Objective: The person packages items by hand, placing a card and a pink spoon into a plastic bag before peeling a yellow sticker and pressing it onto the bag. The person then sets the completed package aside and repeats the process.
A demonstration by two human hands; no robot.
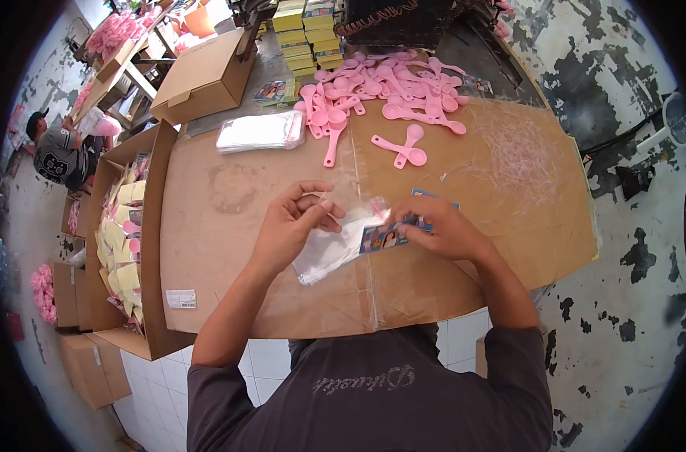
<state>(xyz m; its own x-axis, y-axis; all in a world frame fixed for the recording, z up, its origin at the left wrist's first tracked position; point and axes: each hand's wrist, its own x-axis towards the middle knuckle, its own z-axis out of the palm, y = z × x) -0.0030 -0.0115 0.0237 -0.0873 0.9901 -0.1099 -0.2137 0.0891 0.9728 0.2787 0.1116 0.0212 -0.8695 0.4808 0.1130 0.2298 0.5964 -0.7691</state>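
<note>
My left hand [301, 218] is raised over the middle of the table, its thumb and fingers closed on a clear plastic bag [348, 197]. The bag stretches rightward, with pink print near its right end. My right hand [445, 230] is curled over blue printed cards [384, 239], its fingertips close to the bag's printed end. Whatever lies between those fingertips is hidden. More clear plastic bags [324, 258] lie flat below my hands, partly touching a card. Beyond my hands, two crossed pink measuring spoons [411, 154] lie on the cardboard.
A heap of pink spoons [388, 83] and stacked yellow cards [298, 38] sit at the back. A stack of clear bags [262, 132] lies at left. An open carton [166, 248] holds packed spoons and cards. Another person [60, 151] is at far left.
</note>
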